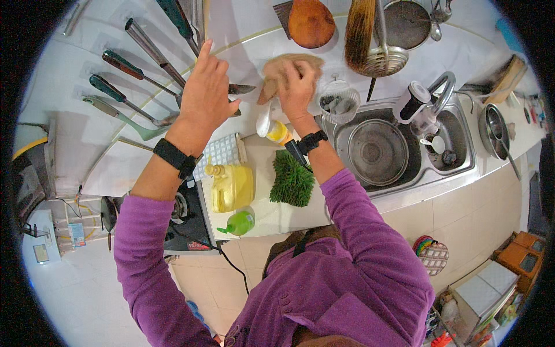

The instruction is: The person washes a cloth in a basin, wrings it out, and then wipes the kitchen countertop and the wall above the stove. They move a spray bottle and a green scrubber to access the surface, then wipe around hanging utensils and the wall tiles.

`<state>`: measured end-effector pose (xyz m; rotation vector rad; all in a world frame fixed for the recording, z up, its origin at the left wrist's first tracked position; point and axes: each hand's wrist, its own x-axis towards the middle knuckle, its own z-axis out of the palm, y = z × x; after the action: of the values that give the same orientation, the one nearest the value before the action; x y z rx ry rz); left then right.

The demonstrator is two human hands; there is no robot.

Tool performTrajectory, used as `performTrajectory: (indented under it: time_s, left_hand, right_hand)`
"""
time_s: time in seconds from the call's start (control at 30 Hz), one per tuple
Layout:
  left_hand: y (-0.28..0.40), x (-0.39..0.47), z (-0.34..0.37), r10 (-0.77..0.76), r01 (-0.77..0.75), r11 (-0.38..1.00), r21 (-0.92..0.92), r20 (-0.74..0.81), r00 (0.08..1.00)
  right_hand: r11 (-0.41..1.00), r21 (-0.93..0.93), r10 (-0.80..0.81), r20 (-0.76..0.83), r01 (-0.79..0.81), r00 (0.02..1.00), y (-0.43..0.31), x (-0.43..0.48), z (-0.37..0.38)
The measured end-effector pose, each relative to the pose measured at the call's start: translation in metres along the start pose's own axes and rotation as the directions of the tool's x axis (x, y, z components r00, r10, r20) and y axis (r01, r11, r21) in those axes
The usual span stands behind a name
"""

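My right hand grips a brown cloth and presses it near the tiled wall; hand and cloth are blurred. My left hand is raised at the row of hanging utensils, index finger extended at a metal one, with a knife blade showing beside it. Whether it holds anything is unclear. Left of it hang a green spatula and several dark-handled tools. Below my right hand is a yellow-and-white bottle. A clear ribbed basket is mounted to its right.
A yellow jug, a green bottle and a green shaggy cloth lie on the counter. At right is a double steel sink with a round pan and a faucet. A gas stove stands at left.
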<state>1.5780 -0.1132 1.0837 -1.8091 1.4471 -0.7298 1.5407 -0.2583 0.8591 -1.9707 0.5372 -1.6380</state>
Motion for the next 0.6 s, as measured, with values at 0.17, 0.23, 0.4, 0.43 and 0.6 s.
performTrajectory:
  time_s: [0.17,0.23,0.4,0.43,0.6]
  left_hand:
    - [-0.002,-0.002,0.0,0.001,-0.002,1.0,-0.027,-0.002,1.0]
    - [-0.002,-0.002,-0.001,-0.006,0.006,0.999,-0.049,-0.004,1.0]
    - [0.001,-0.001,-0.006,-0.027,0.017,0.996,0.082,0.123,0.992]
    - [0.001,0.0,-0.007,-0.026,0.016,0.997,0.076,0.128,0.991]
    - [-0.001,0.0,-0.009,-0.007,-0.004,0.997,0.08,0.13,0.992]
  right_hand:
    - [0.986,-0.049,0.132,-0.338,-0.158,0.932,0.016,0.039,0.0]
    - [0.979,-0.005,0.183,-0.437,-0.206,0.881,0.02,0.056,-0.006]
    - [0.931,0.093,0.35,-0.507,-0.353,0.788,0.008,0.063,-0.007]
    - [0.928,0.129,0.371,-0.429,-0.35,0.823,-0.002,0.054,0.001]
    - [1.0,-0.019,0.013,0.005,-0.013,1.0,-0.018,0.009,0.002]
